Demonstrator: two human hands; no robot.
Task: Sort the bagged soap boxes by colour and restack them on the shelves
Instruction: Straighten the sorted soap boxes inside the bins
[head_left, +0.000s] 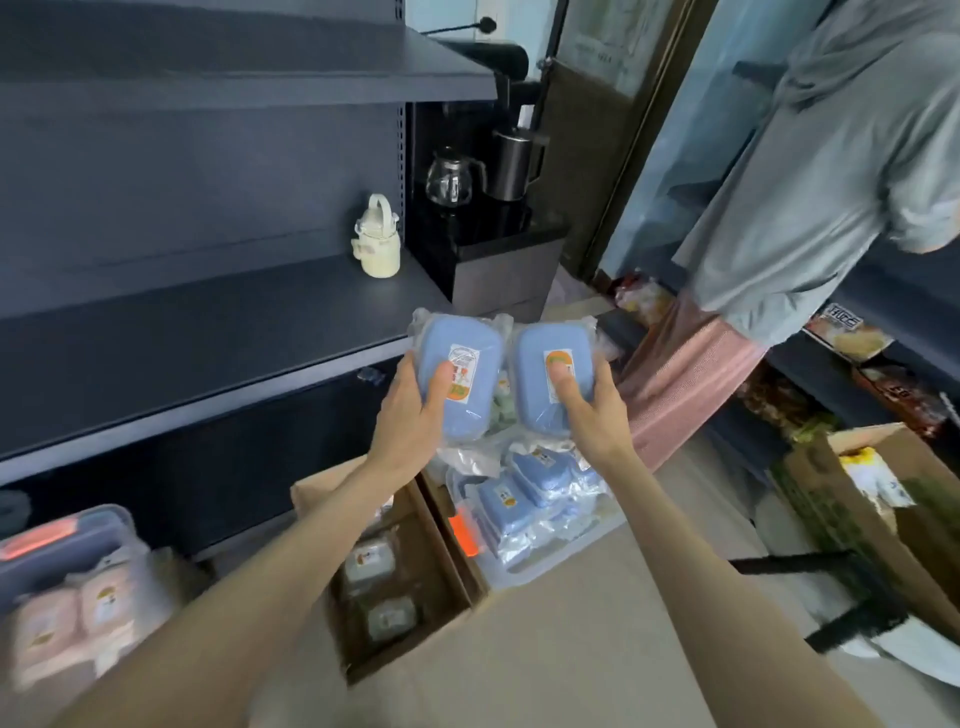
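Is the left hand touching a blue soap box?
Touching. Head view shows the left hand gripping a blue soap box, thumb pressed on its front.

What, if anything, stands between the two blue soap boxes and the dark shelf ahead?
Nothing visible blocks the way. The left hand holds the left box, the right hand the right box, just off the front edge of the shelf. Only a cream bottle stands on it, near its right end.

My bare forearms rise from seven and five o'clock, converging near centre. My left hand (413, 415) clasps the left blue soap box (441, 345), thumb pressed on top; my right hand (595, 413) clasps the right blue soap box (532, 358) likewise.
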